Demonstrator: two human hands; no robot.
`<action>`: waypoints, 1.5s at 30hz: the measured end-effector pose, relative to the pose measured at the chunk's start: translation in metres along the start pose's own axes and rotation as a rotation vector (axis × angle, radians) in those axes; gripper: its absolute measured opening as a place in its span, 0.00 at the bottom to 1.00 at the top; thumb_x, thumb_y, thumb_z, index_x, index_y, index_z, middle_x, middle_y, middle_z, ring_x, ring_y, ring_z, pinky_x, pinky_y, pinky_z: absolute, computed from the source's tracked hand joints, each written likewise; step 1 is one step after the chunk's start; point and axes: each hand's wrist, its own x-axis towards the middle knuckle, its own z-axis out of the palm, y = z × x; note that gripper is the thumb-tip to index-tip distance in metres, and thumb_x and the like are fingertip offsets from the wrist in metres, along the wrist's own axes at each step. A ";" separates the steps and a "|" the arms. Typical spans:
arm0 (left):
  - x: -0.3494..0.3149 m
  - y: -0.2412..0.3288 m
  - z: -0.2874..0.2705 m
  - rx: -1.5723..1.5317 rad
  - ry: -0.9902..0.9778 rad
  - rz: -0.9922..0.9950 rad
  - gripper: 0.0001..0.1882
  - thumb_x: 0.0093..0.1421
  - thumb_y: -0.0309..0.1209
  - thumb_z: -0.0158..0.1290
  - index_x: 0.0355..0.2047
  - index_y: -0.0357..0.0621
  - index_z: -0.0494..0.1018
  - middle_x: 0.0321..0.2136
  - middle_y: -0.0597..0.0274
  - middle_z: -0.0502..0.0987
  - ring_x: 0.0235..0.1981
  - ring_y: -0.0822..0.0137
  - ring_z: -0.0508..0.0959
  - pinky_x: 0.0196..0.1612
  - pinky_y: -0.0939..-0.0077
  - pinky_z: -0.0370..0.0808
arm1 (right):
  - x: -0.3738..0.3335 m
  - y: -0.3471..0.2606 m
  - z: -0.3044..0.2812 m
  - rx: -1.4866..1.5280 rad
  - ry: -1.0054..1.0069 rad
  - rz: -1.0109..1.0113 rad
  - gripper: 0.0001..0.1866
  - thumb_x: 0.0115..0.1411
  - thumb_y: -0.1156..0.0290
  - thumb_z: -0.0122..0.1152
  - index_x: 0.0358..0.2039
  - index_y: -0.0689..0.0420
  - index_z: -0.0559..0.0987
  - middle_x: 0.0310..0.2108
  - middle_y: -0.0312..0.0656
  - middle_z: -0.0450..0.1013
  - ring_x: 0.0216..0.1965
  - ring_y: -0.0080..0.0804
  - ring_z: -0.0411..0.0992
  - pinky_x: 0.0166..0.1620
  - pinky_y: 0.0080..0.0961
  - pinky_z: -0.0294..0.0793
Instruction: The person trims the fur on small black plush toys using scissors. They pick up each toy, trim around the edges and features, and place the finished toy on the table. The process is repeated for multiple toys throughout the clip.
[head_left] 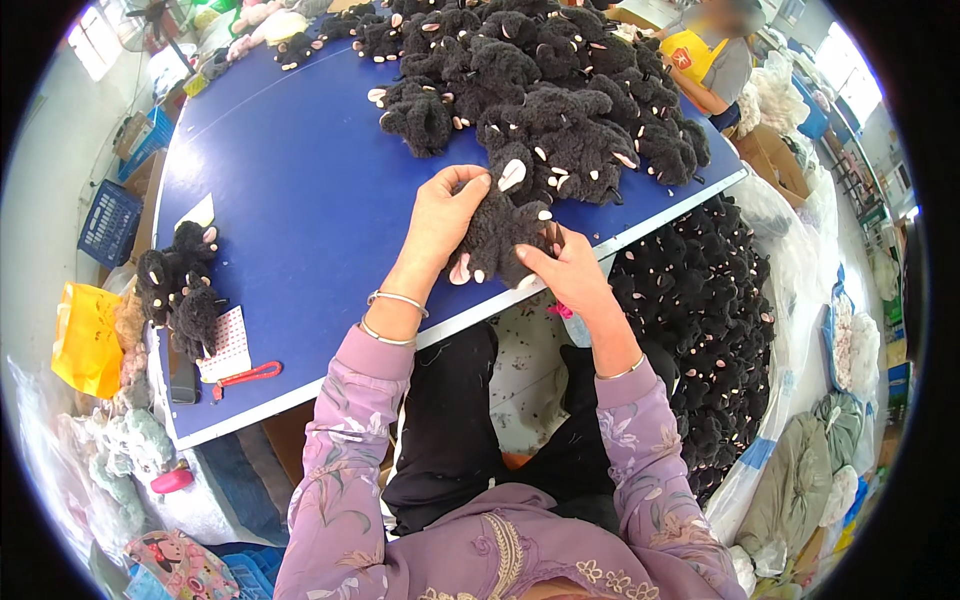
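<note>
Between my two hands is a black plush toy, fuzzy, with pale pink-lined ears and small white tips. It is held over the front edge of the blue table. My left hand pinches its upper left side between thumb and fingers. On its right side, my right hand grips it with the thumb in front; the other fingers are partly hidden behind it. Just beyond my hands lies a large heap of similar black plush toys.
On the table's left lie several black plush toys, a printed sheet and a red strap. A big bag of black plush toys stands at my right. A person in a yellow apron is at the far right.
</note>
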 end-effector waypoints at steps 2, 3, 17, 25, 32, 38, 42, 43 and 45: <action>0.001 0.005 -0.005 -0.100 -0.001 -0.017 0.12 0.60 0.31 0.55 0.41 0.37 0.73 0.32 0.65 0.76 0.30 0.76 0.75 0.35 0.82 0.73 | -0.001 -0.005 -0.001 -0.037 0.009 -0.001 0.18 0.55 0.73 0.64 0.44 0.66 0.73 0.35 0.35 0.73 0.35 0.17 0.68 0.39 0.18 0.70; 0.001 0.008 -0.010 -0.166 -0.027 -0.042 0.13 0.60 0.31 0.55 0.42 0.37 0.73 0.32 0.64 0.76 0.31 0.75 0.76 0.36 0.82 0.74 | -0.003 -0.008 -0.002 -0.067 -0.021 0.018 0.17 0.55 0.73 0.63 0.44 0.66 0.73 0.34 0.35 0.73 0.34 0.16 0.68 0.38 0.18 0.70; -0.004 0.020 -0.008 -0.386 -0.064 -0.086 0.28 0.63 0.50 0.47 0.54 0.41 0.65 0.47 0.62 0.72 0.45 0.70 0.72 0.45 0.70 0.72 | 0.002 0.007 -0.013 0.365 0.057 0.020 0.13 0.58 0.77 0.57 0.44 0.63 0.70 0.20 0.26 0.59 0.16 0.11 0.54 0.19 0.13 0.53; -0.009 -0.001 0.007 -0.059 -0.160 -0.197 0.22 0.58 0.44 0.55 0.45 0.41 0.71 0.33 0.66 0.74 0.30 0.76 0.73 0.32 0.81 0.72 | 0.006 0.008 -0.001 0.097 0.230 -0.152 0.13 0.59 0.78 0.57 0.45 0.65 0.72 0.36 0.35 0.72 0.35 0.16 0.67 0.39 0.15 0.67; -0.012 -0.001 -0.005 0.007 -0.005 -0.051 0.14 0.54 0.32 0.57 0.37 0.36 0.74 0.23 0.70 0.74 0.22 0.78 0.70 0.25 0.82 0.68 | 0.006 0.008 -0.001 -0.136 0.093 -0.046 0.10 0.56 0.74 0.61 0.38 0.63 0.76 0.32 0.32 0.73 0.33 0.14 0.67 0.38 0.16 0.68; -0.051 0.064 -0.116 0.363 0.565 0.231 0.10 0.54 0.29 0.51 0.33 0.34 0.74 0.20 0.71 0.70 0.22 0.80 0.66 0.24 0.84 0.64 | 0.009 0.015 -0.015 -0.193 0.245 -0.167 0.10 0.57 0.68 0.62 0.33 0.62 0.77 0.27 0.30 0.73 0.28 0.15 0.65 0.34 0.16 0.66; -0.083 0.092 -0.165 0.557 1.016 0.654 0.15 0.59 0.28 0.54 0.45 0.33 0.71 0.21 0.75 0.64 0.24 0.84 0.64 0.26 0.89 0.62 | 0.016 0.021 -0.020 -0.162 0.268 -0.170 0.10 0.57 0.67 0.60 0.32 0.62 0.77 0.26 0.32 0.73 0.29 0.16 0.67 0.36 0.17 0.67; -0.082 0.092 -0.154 0.511 0.962 0.688 0.13 0.59 0.27 0.54 0.44 0.34 0.72 0.22 0.75 0.65 0.24 0.83 0.64 0.26 0.88 0.62 | 0.017 0.020 -0.017 -0.153 0.265 -0.168 0.10 0.57 0.67 0.60 0.32 0.62 0.77 0.26 0.32 0.73 0.29 0.16 0.66 0.36 0.17 0.67; -0.073 0.082 -0.113 0.555 0.771 0.548 0.09 0.60 0.28 0.53 0.39 0.39 0.76 0.25 0.71 0.72 0.27 0.81 0.68 0.31 0.86 0.67 | 0.019 0.020 -0.014 -0.145 0.262 -0.158 0.10 0.58 0.67 0.60 0.33 0.62 0.77 0.27 0.32 0.74 0.29 0.16 0.66 0.35 0.17 0.67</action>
